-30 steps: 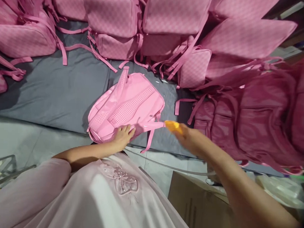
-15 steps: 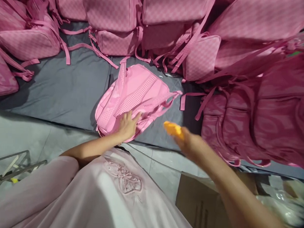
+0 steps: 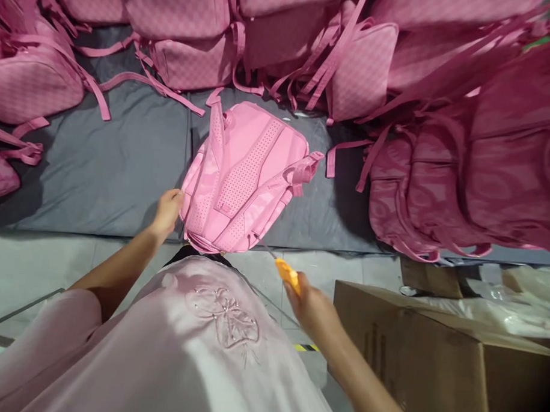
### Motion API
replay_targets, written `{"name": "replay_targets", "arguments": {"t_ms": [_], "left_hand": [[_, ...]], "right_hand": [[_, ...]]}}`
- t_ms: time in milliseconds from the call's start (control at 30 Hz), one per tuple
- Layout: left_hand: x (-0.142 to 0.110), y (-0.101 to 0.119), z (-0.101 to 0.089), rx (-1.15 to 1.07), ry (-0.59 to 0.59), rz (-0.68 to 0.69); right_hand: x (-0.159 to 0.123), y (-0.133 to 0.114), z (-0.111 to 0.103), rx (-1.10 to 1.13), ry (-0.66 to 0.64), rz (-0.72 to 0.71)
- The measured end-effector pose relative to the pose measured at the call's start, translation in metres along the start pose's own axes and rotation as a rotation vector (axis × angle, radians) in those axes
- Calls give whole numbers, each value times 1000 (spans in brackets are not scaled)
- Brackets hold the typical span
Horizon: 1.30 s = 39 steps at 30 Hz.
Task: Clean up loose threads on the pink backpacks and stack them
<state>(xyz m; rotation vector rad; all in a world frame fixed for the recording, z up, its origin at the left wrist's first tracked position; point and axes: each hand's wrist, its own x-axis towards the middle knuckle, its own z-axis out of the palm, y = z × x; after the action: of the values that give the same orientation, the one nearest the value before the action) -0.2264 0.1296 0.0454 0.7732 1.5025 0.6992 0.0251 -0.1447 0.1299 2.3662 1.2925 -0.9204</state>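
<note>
A pink backpack (image 3: 244, 175) lies on the dark grey cloth, its padded back panel and shoulder straps facing up. At its left side, my left hand (image 3: 169, 211) is closed on the edge, with the fingertips partly hidden. My right hand (image 3: 314, 309) is wrapped round an orange-handled tool (image 3: 287, 275) with a thin metal shaft; its exact kind cannot be made out. The shaft points up and left at the bag's lower right edge, near the base of a strap. Whether the tip touches the fabric is unclear.
Pink checkered backpacks (image 3: 177, 13) line the back of the grey-covered surface (image 3: 109, 164). Darker pink patterned bags (image 3: 420, 187) stand at the right. Below them is a cardboard box (image 3: 414, 349) with clear plastic (image 3: 501, 313) behind it. Loose straps trail across the cloth.
My left hand has moved from atop the backpack to its left edge. My right hand has brought the orange-handled tool down and left to the bag's lower edge. The right strap lies differently.
</note>
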Motion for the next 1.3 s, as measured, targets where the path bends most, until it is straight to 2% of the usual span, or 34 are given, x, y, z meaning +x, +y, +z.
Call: {"name": "replay_targets", "arguments": {"t_ms": [67, 167, 233, 400, 500, 567, 667, 733, 833, 1000, 1300], "left_hand": [[12, 2, -7, -151, -119, -218], [22, 4, 2, -270, -218, -381], [24, 4, 14, -349, -289, -418], [20, -7, 37, -451, -668, -508], [25, -14, 39, -481, -799, -537], [32, -17, 36, -501, -817, -533], [40, -21, 31, -531, -824, -490], [42, -23, 31, -532, -853, -471], [43, -27, 33, -535, -897, -456], [48, -30, 36, -552, -923, -472], [45, -29, 28, -627, -935, -409]], "right_hand": [[-5, -21, 27, 34, -44, 72], [5, -47, 53, 84, 7, 168], [18, -64, 62, 116, 49, 181], [52, -110, 68, 187, 156, 69], [56, -115, 70, 188, 196, 34], [53, -107, 74, 183, 216, 128], [48, -94, 80, 206, 271, 353], [53, -92, 83, 255, 315, 407], [70, -98, 85, 295, 346, 382], [92, -98, 81, 277, 293, 370], [63, -85, 74, 318, 327, 326]]}}
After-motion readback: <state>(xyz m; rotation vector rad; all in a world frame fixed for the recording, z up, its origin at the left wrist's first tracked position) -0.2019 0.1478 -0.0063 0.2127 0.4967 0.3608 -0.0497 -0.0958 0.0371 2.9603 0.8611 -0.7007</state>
